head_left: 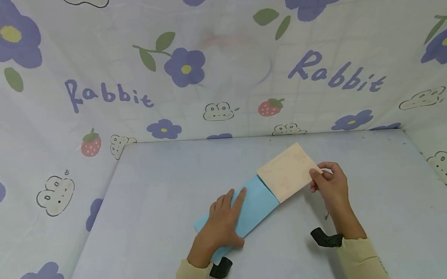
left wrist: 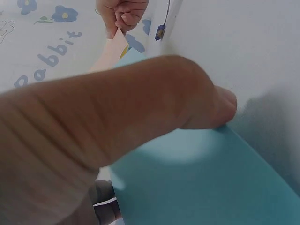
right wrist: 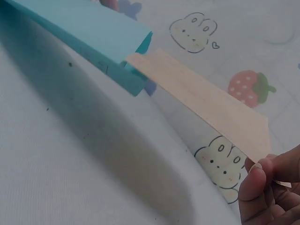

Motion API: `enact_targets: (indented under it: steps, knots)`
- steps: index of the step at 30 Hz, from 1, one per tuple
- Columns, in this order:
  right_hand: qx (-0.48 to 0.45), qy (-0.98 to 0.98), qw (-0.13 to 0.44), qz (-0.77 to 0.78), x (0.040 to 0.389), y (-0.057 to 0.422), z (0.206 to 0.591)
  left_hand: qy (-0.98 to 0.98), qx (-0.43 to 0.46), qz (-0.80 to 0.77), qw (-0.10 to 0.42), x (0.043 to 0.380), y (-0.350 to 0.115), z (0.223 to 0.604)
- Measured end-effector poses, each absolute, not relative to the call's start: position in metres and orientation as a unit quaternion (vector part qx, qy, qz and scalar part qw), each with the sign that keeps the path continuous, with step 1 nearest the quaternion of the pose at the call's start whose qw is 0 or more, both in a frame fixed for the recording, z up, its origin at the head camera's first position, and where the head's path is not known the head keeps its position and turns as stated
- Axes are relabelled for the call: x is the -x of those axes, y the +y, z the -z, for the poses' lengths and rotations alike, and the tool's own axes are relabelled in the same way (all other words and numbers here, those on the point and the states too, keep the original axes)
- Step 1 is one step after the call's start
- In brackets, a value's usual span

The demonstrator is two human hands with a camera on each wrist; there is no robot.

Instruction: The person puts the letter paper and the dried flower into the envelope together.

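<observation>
A light-blue flat sleeve (head_left: 258,203) lies diagonally across the middle in the head view. My left hand (head_left: 223,223) spans it from above, thumb at the near edge and fingers reaching over the far edge. The left wrist view shows the thumb (left wrist: 220,110) bent over the edge of the blue surface. A peach-coloured card (head_left: 289,172) meets the sleeve's upper right end, its near corner overlapping the open end in the right wrist view. My right hand (head_left: 330,183) pinches the card's outer corner between thumb and fingers.
A white table surface (head_left: 154,193) lies under the hands. Cloth (head_left: 239,84) printed with flowers, rabbits and strawberries rises behind it and at both sides. Black wrist mounts (head_left: 327,237) stick out near the cream sleeves (head_left: 360,258). A shadow (right wrist: 108,140) falls below the blue sleeve.
</observation>
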State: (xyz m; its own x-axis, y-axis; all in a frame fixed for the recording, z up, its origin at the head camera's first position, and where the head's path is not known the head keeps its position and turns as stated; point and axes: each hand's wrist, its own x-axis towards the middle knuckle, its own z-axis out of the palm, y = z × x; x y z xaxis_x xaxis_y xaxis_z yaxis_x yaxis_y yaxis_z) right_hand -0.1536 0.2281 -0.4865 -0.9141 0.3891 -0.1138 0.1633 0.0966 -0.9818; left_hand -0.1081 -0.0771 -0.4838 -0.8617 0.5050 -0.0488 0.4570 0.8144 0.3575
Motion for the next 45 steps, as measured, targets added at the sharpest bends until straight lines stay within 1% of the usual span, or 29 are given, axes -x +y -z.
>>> enact_targets:
  steps: [11, 20, 29, 34, 39, 45]
  knots:
    - [0.172, -0.753, 0.102, -0.627, 0.1512, 0.2294, 0.494, 0.944, -0.275, -0.17, 0.063, 0.1076, -0.0785, 0.485]
    - [0.12, -0.787, 0.136, -0.589, 0.1501, 0.2295, 0.4951, 0.945, -0.275, -0.167, 0.066, 0.1076, -0.0797, 0.4858]
    - [0.112, -0.794, 0.145, -0.579, 0.1493, 0.2295, 0.4956, 0.943, -0.269, -0.18, 0.08, 0.1083, -0.0804, 0.4845]
    - [0.112, -0.791, 0.157, -0.581, 0.1494, 0.2276, 0.4953, 0.938, -0.276, -0.188, 0.094, 0.1073, -0.0788, 0.4828]
    - [0.115, -0.8, 0.167, -0.565, 0.1496, 0.2247, 0.4953, 0.938, -0.277, -0.183, 0.098, 0.1073, -0.0782, 0.4832]
    - [0.082, -0.797, 0.203, -0.563, 0.1485, 0.2236, 0.4972, 0.935, -0.279, -0.191, 0.11, 0.1079, -0.0791, 0.4842]
